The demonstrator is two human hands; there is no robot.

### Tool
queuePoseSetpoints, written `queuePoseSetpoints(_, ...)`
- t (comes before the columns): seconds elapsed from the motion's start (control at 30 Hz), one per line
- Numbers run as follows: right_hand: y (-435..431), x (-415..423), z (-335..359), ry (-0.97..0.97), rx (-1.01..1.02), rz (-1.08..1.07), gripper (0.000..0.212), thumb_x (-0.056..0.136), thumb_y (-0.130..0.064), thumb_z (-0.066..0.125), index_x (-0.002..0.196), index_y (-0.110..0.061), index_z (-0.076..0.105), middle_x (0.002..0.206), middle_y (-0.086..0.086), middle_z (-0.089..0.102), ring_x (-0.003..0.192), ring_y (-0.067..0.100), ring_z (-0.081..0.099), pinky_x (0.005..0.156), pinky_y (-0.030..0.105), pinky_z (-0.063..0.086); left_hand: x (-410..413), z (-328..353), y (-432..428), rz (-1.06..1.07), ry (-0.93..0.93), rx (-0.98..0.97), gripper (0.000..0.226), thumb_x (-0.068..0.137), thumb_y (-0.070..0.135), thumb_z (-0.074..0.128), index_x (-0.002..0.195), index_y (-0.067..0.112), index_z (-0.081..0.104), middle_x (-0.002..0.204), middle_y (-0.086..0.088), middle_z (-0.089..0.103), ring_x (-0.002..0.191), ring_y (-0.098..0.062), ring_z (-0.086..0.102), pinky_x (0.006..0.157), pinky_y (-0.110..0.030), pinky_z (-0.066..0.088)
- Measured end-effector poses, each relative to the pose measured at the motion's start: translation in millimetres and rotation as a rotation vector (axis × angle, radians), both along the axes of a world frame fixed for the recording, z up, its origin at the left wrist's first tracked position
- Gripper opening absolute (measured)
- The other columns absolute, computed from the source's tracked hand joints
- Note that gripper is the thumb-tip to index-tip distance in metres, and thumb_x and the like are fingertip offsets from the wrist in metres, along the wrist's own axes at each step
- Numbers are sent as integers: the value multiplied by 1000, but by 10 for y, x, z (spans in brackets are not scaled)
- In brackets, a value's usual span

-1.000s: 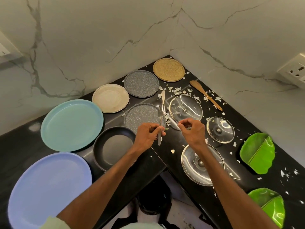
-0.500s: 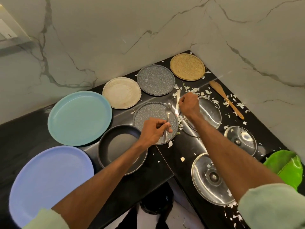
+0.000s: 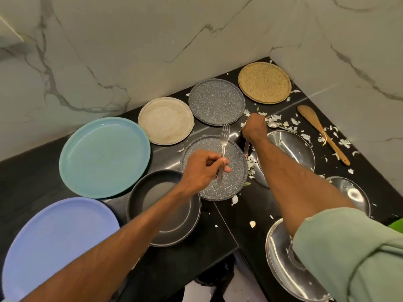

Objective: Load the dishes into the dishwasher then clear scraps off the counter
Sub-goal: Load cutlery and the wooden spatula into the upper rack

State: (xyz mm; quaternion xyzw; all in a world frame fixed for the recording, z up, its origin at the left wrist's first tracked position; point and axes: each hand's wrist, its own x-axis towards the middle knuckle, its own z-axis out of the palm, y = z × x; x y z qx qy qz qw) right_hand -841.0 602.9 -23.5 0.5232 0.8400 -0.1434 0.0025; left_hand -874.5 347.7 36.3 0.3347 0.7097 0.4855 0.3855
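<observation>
Head view: left hand [image 3: 205, 168] grips a fork [image 3: 224, 144] over a speckled plate [image 3: 233, 182]; right hand [image 3: 254, 126], grasp impossible to tell, sits by the far spoon [image 3: 273, 124] and may scatter scraps [image 3: 274, 117] off the desk [image 3: 250, 205].

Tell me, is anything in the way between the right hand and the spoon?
Nothing big. The right hand is right next to the spoon, and only little white scraps lie around it on the counter.

My right hand [image 3: 254, 127] has pulled away from my left hand [image 3: 202, 168] and reached out toward the corner, down among the scraps [image 3: 294, 122] next to the spoon [image 3: 273, 124]. The knife [image 3: 246, 147] went with it, away from the fork [image 3: 224, 139], and now trails under the wrist.
</observation>
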Motion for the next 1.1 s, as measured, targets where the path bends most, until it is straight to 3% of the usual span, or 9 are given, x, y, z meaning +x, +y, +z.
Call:
queuePoseSetpoints(0.23,159,-45,-81,98,0,-110,19,88,11,60,105,9,68,106,28,69,100,39,70,84,41,60,-57,-41,77,-11,-25,-29,20,98,23,66,104,8,76,84,3,78,79,-20,76,72,-49,62)
queuePoseSetpoints(0.33,301,-52,-102,180,-57,-177,11,83,12,69,94,8,68,96,24,72,89,34,73,79,43,63,-49,-49,101,-20,-30,-22,20,97,22,66,105,7,76,86,1,79,80,-19,76,71,-49,63)
queuePoseSetpoints(0.47,399,-66,-142,241,-83,-245,16,80,3,81,85,2,66,86,17,72,78,28,73,70,40,65,-36,-64,118,-23,-34,-26,20,97,23,66,105,7,75,86,1,79,79,-17,76,71,-44,63)
queuePoseSetpoints(0.63,470,-150,-67,209,-112,-275,17,82,0,80,90,2,66,95,19,72,86,32,73,78,43,64,-35,-102,131,-27,-40,-32,21,97,23,66,105,6,75,87,2,78,79,-20,75,70,-43,63)
queuePoseSetpoints(0.73,527,-178,-69,205,-183,-313,30,79,-9,85,73,-6,55,94,17,73,82,31,75,75,46,64,-14,-111,129,-30,-46,-34,21,97,23,65,105,6,75,87,1,78,79,-20,75,70,-41,64)
queuePoseSetpoints(0.9,569,-155,-119,212,-278,-328,37,77,-26,88,73,-11,55,89,14,74,81,28,74,78,45,63,8,-123,135,-23,-62,-41,21,97,22,65,107,5,74,88,1,78,80,-19,75,73,-45,63)
queuePoseSetpoints(1.1,501,-145,-77,179,-231,-270,42,84,-32,83,75,-10,48,94,13,68,86,28,71,82,43,62,23,-145,130,-19,-73,-48,21,97,22,66,106,5,74,89,0,79,81,-22,76,73,-49,62)
